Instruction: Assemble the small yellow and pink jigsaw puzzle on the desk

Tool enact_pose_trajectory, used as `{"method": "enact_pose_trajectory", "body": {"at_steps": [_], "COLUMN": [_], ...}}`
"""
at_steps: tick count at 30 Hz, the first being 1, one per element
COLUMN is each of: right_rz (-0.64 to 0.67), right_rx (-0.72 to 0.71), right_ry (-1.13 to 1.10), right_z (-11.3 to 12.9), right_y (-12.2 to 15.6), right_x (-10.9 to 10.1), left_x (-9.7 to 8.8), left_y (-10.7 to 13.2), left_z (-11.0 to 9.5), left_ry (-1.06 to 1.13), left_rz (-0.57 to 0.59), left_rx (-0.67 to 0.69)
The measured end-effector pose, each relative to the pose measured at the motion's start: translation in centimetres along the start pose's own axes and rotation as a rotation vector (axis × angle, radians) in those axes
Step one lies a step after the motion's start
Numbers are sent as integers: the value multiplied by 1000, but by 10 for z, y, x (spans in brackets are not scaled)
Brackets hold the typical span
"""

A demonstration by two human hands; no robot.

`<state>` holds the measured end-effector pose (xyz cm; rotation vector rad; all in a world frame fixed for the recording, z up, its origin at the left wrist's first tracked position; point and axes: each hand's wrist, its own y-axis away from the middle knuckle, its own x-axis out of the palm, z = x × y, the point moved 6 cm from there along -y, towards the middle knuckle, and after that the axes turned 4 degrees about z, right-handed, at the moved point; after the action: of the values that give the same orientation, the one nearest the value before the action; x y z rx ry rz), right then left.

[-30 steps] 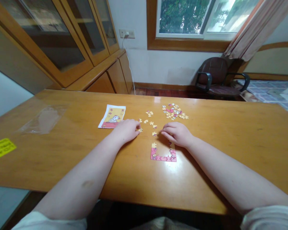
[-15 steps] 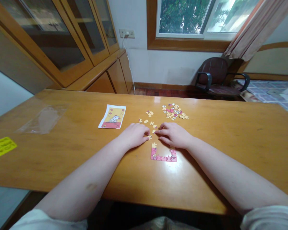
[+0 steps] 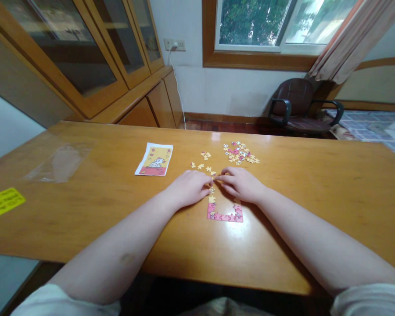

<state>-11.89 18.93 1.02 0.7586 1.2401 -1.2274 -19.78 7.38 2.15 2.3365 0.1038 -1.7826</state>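
My left hand (image 3: 192, 188) has its fingers closed on a small yellow jigsaw puzzle piece (image 3: 212, 190). That piece is at the top of the left side of a partly joined puzzle border (image 3: 225, 217), pink with a yellow piece at upper left. From the other side reaches my right hand (image 3: 242, 184), fingers apart, its index fingertip at another yellow piece (image 3: 213, 178) between the hands. The fingertips partly cover these pieces. Several loose yellow pieces (image 3: 200, 166) lie just beyond the hands.
A heap of yellow, pink and white pieces (image 3: 239, 153) lies farther back on the wooden table (image 3: 283, 245). Left of the hands is a picture card (image 3: 155, 159) with a white animal. A clear plastic bag (image 3: 62, 162) and yellow label (image 3: 5, 204) are at far left.
My left hand has moved right, bringing its piece to the top of the border's left side. My right hand has shifted only slightly.
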Motion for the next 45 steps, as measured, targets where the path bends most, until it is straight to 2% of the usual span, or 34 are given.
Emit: {"method": "enact_pose_trajectory", "body": {"at_steps": [3,6,14,25,33,36,41,45], "right_rz": [-131,-239,-215,-139,-131,-167,-185,-189], "right_rx": [125,287,557,520,511,492,482,487], "right_ry": [-19,-48,-129,-57,-58,-80,-100,-108], "right_z": [-14,-32,-57,-55,-53,-53,-52,-52], "right_y": [4,10,18,14,14,14,14,14], "right_x": [-7,-13,-8,-3,-3,-3,-3,-3], "left_x": [-1,2,7,6,7,4,-11,-10], "left_y": [4,6,5,6,5,2,2,1], "left_z": [-8,-13,-18,-18,-16,0,54,81], "left_ry": [26,34,31,22,60,105,23,-16], "left_rz": [50,100,138,151,194,127,-183,-251], "left_rx": [110,162,154,138,119,7,-359,-461]}}
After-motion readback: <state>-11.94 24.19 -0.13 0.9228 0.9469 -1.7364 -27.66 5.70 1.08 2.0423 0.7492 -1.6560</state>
